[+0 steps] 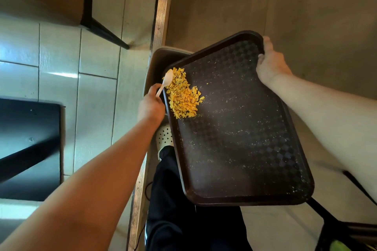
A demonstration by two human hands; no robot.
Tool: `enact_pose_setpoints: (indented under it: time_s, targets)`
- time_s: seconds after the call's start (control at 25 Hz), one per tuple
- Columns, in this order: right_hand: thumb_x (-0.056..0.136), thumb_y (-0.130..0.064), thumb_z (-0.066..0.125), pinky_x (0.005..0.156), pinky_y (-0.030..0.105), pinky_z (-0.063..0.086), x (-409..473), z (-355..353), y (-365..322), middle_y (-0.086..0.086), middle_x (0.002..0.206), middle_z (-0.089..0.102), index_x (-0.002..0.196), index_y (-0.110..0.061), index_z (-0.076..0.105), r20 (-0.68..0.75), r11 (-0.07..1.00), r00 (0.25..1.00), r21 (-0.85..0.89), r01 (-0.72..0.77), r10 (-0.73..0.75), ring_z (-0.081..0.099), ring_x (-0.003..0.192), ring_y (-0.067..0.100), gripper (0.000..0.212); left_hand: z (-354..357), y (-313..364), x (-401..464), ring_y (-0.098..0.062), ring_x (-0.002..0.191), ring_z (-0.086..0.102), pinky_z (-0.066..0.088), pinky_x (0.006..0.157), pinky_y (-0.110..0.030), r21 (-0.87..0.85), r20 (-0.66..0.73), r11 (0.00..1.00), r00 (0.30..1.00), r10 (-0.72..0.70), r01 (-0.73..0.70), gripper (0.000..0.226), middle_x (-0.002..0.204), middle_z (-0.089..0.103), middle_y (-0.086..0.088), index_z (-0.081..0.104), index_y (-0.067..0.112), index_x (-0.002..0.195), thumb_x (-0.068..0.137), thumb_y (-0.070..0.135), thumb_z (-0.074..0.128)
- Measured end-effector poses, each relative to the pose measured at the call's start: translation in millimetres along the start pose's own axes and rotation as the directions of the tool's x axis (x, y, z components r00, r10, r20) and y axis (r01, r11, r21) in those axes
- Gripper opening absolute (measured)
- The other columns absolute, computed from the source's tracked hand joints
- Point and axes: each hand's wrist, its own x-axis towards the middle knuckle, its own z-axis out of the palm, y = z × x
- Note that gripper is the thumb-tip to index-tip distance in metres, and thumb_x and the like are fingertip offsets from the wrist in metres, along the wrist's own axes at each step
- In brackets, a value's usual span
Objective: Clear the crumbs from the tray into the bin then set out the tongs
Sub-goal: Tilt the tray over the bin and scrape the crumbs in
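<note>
While crumbs (182, 93) heap beside the left hand (151, 106) pinching a spoon (165, 82), the right hand (270, 63) grips the tray (244, 138) over the bin (157, 61); none seen tipped out, tongs unseen.

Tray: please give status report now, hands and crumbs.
Left hand grips spoon; right hand grips tray rim. Crumbs piled at tray's edge above bin. Nothing in the way.

Dim warm light, glare on floor tiles (61, 75), wide-angle edge distortion
</note>
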Motion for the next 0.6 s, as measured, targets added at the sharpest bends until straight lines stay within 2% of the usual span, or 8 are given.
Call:
enact_pose_setpoints:
  time_s: [0.16,0.28,0.48,0.6]
  targets:
    - [0.101,-0.025,0.025,0.090,0.037,0.045,0,-1,0,0.015,0.128,0.050,0.148,-0.032,0.006,0.006,1.000,1.000,0.022,-0.003,0.003,0.056,0.104,0.030,0.051,-2,10,1,-0.027,0.087,0.062,0.057,0.075,-0.044,0.211,0.106,0.972,0.991,0.079,-0.100,0.056,0.114,0.057,-0.012,0.037,0.035,0.138,0.094,0.000,0.036]
    - [0.101,-0.024,0.025,0.090,0.038,0.045,-1,-2,0,0.015,0.126,0.051,0.149,-0.033,0.007,0.003,1.000,1.000,0.009,-0.012,0.012,0.056,0.103,0.030,0.051,-1,17,8,-0.030,0.094,0.062,0.056,0.079,-0.048,0.241,0.105,0.965,0.992,0.076,-0.099,0.059,0.120,0.056,-0.013,0.036,0.034,0.139,0.093,-0.002,0.036]
    - [0.101,-0.025,0.025,0.090,0.040,0.048,-4,-4,1,0.016,0.126,0.052,0.148,-0.032,0.005,-0.003,1.000,1.000,0.000,-0.027,0.027,0.058,0.101,0.030,0.051,-7,18,7,-0.031,0.094,0.062,0.056,0.078,-0.046,0.335,0.029,0.940,0.998,0.063,-0.069,0.058,0.118,0.056,-0.014,0.036,0.031,0.140,0.092,-0.001,0.038]
    - [0.101,-0.026,0.025,0.090,0.042,0.048,-4,-3,1,0.015,0.126,0.052,0.148,-0.033,0.005,-0.007,0.999,0.999,0.004,-0.035,0.035,0.058,0.101,0.031,0.052,-2,26,5,-0.030,0.100,0.060,0.055,0.082,-0.047,0.286,0.101,0.947,0.987,0.123,-0.147,0.065,0.127,0.051,-0.011,0.035,0.034,0.141,0.090,-0.006,0.038]
